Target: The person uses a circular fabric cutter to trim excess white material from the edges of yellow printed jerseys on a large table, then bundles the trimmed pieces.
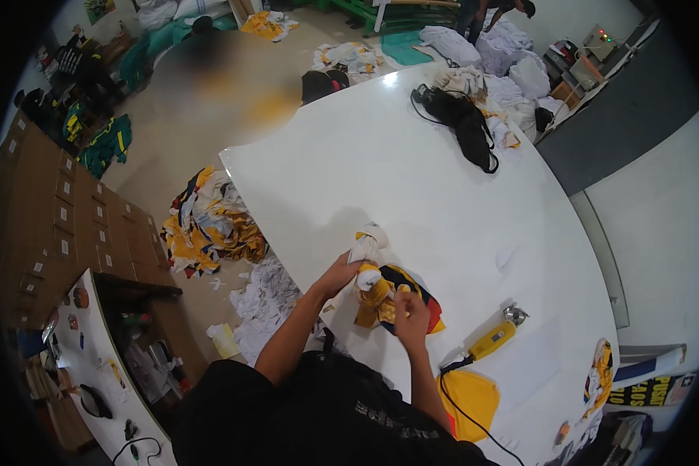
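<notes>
A bunched piece of yellow and white cloth (pixel 375 293) is held over the near part of the white table (pixel 318 171). My left hand (pixel 339 276) is closed round its left side, where a twisted white end (pixel 369 241) sticks out beyond the fingers. At its right side my right hand (pixel 412 314) has its fingers drawn together on the yellow fabric. Navy, red and yellow fabric (pixel 412 286) lies beneath and behind the hands; whether it is the same piece I cannot tell. To the right rests a yellow corded power cutter (pixel 493 340) with a round metal head.
Flat yellow fabric (pixel 471 400) lies under the cutter's black cord. A black strapped cloth item (pixel 466 128) is at the table's far side. Cloth heaps (pixel 217 221) lie on the floor left of the table, near stacked cardboard boxes (pixel 78 225). Other people work in the background.
</notes>
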A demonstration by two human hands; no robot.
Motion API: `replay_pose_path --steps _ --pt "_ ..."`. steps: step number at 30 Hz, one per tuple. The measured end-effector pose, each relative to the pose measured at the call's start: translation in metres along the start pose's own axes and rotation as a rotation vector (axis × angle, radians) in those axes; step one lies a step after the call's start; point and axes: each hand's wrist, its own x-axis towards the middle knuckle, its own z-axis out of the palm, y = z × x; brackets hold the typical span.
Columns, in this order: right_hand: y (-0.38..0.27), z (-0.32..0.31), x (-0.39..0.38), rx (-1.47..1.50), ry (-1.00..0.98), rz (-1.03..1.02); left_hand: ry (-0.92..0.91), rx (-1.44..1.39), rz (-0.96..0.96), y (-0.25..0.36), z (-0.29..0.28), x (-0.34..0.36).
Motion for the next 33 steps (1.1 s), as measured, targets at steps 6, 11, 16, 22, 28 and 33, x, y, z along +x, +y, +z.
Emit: replay_pose_path --steps 6,11,16,22,28,33 --pt "-0.044 0.026 0.057 0.119 -0.339 0.222 -0.018 0.453 0.276 0.019 0.036 -0.077" --pt "-0.038 0.061 0.064 0.486 -0.233 0.249 0.059 1.096 0.241 0.027 0.025 -0.098" --pt "-0.060 0.077 0.035 -0.155 -0.306 -0.272 0.503 0.346 0.357 0.001 -0.006 -0.091" --pt "-0.085 0.073 -0.001 -0.185 -0.675 -0.216 0.639 0.357 0.624 0.019 0.013 -0.121" --pt "-0.110 0.079 0.011 -0.063 -0.475 -0.144 0.568 0.886 0.411 0.010 0.016 -0.150" --pt "-0.075 0.092 0.033 -0.117 -0.546 -0.305 0.611 0.788 0.378 0.015 0.021 -0.161"
